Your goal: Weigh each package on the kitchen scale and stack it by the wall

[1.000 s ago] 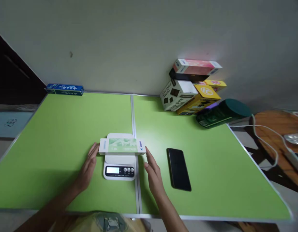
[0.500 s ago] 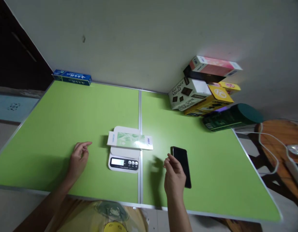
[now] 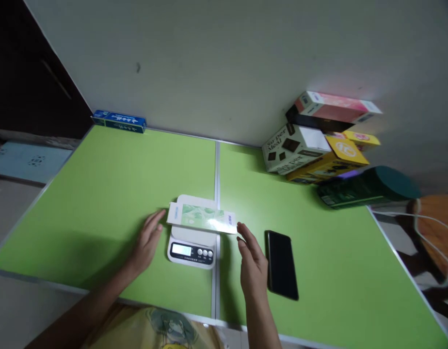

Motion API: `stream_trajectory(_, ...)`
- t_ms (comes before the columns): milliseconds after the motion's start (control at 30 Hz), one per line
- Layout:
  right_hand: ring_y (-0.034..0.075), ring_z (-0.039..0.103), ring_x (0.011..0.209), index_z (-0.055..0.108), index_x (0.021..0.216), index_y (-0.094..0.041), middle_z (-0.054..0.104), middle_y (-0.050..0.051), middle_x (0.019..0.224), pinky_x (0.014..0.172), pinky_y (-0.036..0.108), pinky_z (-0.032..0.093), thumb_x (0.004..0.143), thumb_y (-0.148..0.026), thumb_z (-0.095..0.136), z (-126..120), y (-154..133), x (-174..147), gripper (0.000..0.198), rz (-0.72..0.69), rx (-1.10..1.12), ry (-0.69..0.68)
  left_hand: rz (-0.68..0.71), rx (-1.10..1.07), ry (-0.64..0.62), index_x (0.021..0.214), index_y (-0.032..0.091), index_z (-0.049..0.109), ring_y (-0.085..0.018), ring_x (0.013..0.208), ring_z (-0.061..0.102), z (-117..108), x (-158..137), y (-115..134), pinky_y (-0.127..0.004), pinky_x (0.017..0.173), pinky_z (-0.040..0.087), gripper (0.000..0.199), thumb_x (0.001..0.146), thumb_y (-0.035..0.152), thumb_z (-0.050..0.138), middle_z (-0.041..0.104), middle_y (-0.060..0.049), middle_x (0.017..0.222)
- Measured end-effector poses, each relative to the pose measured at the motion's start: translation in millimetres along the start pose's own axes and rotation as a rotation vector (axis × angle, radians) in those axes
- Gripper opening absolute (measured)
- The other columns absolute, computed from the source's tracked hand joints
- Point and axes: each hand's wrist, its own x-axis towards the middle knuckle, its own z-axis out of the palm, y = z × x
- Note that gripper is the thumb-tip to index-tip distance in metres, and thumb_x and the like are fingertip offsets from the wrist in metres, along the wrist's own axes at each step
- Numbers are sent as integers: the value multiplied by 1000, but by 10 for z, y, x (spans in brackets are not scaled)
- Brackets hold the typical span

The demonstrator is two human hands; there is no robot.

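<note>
A slim white-and-green carton (image 3: 202, 216) lies across the platform of a white kitchen scale (image 3: 192, 252), jutting past its right side. The scale's display is lit, but its digits are too small to read. Near the carton's left end, my left hand (image 3: 146, 245) has its fingers stretched out and apart from the thumb, holding nothing. My right hand (image 3: 253, 259) is at the carton's right end, fingers extended with a gap to the thumb; whether the fingertips touch the carton I cannot tell. Beside that hand lies a black smartphone (image 3: 282, 264), screen up.
At the back right, a white "Super Meal" box (image 3: 295, 148), a yellow box (image 3: 328, 162) and a pink box (image 3: 340, 107) are grouped by a dark green canister (image 3: 367, 186). A blue box (image 3: 119, 121) sits at the back left of the green table (image 3: 166, 165).
Both hands have come inward toward the carton's ends, the left moving right and the right moving slightly left. Their fingers have straightened. The view has shifted a little; the carton stays on the scale.
</note>
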Motion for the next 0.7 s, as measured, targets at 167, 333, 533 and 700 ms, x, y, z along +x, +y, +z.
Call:
stream_trajectory(167,37,53,127,67,121,-21,61,11,134,104,54,43,70,-55,67,17,-99,25,60,65,-178,-77,-47,-64,-84,137,20,51,-25,138,42,149,-123,86,-45,115,34,57,94,54,36,47,-12,148)
stream_trajectory(333,43,54,124,72,112,-38,63,6,133,101,57,45,59,-56,75,121,-377,123,55,95,-225,-127,-96,-135,-84,142,23,46,-25,141,38,-59,-108,169,-42,117,33,63,93,60,35,41,-9,152)
stream_trajectory(533,40,54,124,66,123,-33,53,8,143,98,57,48,66,-53,72,954,-702,429,60,18,-212,-472,-44,-143,95,136,20,52,-25,139,41,-755,512,123,-42,115,35,60,92,58,37,47,-10,148)
stream_trajectory(700,33,49,129,51,138,-32,43,7,150,107,52,41,73,-43,65,2158,-712,864,68,-144,-156,-610,12,-177,219,133,20,54,-24,133,48,-1266,1391,-43,-40,113,37,54,92,52,40,51,-11,143)
